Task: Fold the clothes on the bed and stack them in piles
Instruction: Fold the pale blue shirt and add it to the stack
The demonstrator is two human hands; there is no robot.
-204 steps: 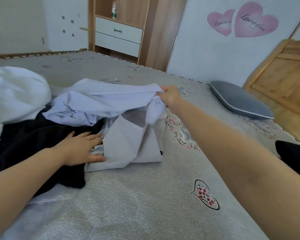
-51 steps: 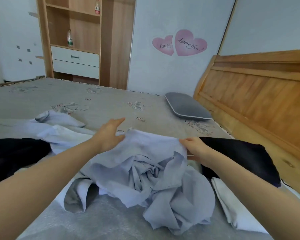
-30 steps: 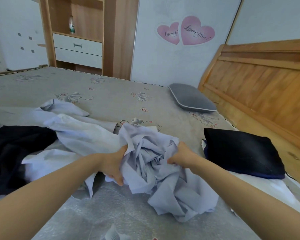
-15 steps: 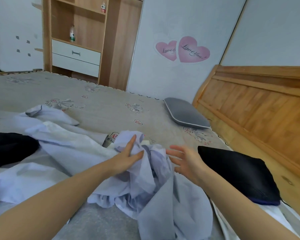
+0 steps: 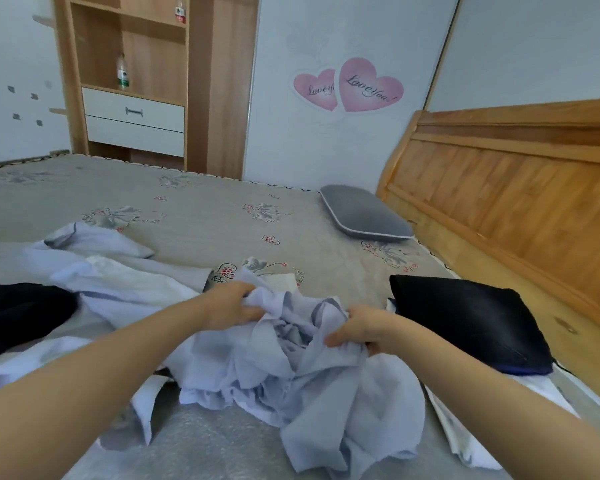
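Both hands, spread half a second ago, have closed: left hand (image 5: 231,308) and right hand (image 5: 359,329) now have fingers clamped on the crumpled shirt (image 5: 302,368), bunched on the bed (image 5: 201,216) beside a folded black garment (image 5: 471,317).

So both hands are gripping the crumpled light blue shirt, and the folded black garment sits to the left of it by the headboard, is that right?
Not quite. In the head view the left hand and right hand do grip the light blue shirt, but the folded black garment lies to its right, by the headboard.
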